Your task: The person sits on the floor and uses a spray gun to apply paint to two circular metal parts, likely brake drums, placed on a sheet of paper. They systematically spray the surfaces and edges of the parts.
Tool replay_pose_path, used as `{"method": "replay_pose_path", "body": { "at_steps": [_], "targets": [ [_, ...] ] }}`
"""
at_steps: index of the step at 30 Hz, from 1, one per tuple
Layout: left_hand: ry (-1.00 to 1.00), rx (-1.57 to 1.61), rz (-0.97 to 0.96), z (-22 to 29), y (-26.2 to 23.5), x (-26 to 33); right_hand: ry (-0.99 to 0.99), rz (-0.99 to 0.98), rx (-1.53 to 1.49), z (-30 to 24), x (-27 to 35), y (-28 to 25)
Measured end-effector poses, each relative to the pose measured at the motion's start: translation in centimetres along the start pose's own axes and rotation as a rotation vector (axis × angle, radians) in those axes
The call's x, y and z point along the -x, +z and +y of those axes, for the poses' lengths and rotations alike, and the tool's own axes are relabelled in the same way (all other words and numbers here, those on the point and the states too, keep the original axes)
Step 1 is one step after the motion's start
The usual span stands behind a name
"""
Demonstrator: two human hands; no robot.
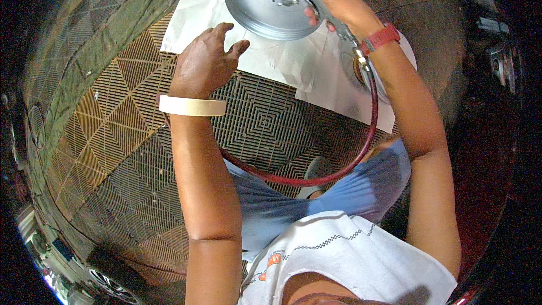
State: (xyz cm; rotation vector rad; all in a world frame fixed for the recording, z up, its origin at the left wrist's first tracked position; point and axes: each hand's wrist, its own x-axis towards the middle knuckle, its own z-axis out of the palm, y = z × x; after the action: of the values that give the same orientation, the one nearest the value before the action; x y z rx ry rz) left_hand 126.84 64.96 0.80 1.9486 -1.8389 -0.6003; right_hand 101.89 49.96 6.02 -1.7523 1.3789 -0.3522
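Note:
A round silver metal disc (257, 8) with a ring of small holes lies on white paper (282, 62) spread over the floor. My right hand (336, 0) is closed on a metal spray gun (316, 1) held over the disc's right side; a red hose (361, 147) runs from the gun's base down and around toward my lap. My left hand (204, 62) hovers with fingers spread just left of the disc, over the paper's edge, holding nothing. A roll of cream masking tape (192, 105) sits on my left wrist like a bracelet.
The floor is made of gridded plastic tiles (130, 135) in grey and orange. A green sheet (96, 45) lies along the left. My knees in blue trousers (339, 192) are below. A car wheel (110, 285) shows at the lower left rim; dark equipment (499, 62) stands at right.

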Motion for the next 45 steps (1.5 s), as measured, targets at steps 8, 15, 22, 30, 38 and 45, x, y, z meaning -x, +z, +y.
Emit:
{"method": "replay_pose_path", "body": {
  "at_steps": [8, 15, 22, 30, 38, 45],
  "targets": [
    [-0.013, -0.01, -0.034, -0.2, -0.3, 0.1, 0.123, 0.32, 0.165, 6.1, 4.3, -4.2],
    [-0.018, -0.039, -0.055, -0.4, 0.0, 0.5, 0.137, 0.122, 0.078, 5.0, 6.9, -0.1],
    [0.0, -0.089, -0.062, -0.4, 0.0, 1.0, 0.08, 0.039, -0.052, 5.8, 8.0, 1.1],
    [-0.048, -0.105, -0.095, 0.9, 0.2, 1.3, 0.079, 0.484, 0.05, 15.6, 5.1, -3.4],
    [-0.071, -0.13, -0.151, 2.8, 0.6, 0.8, 0.008, 0.544, -0.18, 21.1, 9.8, 5.1],
    [0.005, -0.144, -0.147, 2.9, 2.5, 0.4, -0.218, 0.302, -0.318, 19.4, 13.0, 14.4]
  ]
}}
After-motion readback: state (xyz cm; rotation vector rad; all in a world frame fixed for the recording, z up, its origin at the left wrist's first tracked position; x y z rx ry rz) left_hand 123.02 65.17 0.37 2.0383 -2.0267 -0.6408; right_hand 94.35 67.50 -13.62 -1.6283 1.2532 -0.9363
